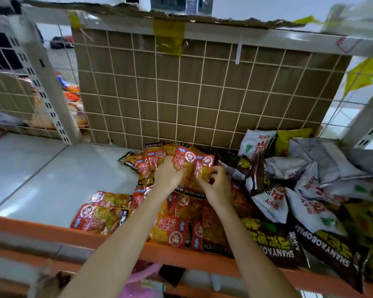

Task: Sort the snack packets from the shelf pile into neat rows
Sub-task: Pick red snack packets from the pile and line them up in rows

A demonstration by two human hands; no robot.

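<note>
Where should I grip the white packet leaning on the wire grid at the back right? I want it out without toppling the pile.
Take the white packet by its upper sealed edge, coming from above and the front. It stands tilted against the wire grid, so its top is free, while its lower part sits wedged among dark packets. Probably pinch the flat seam rather than the puffed middle.

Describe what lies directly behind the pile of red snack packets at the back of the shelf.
Behind the red snack packets stands a white wire grid with a brown cardboard sheet behind it. The cardboard hides whatever lies beyond; the packets cover its bottom edge there.
</note>
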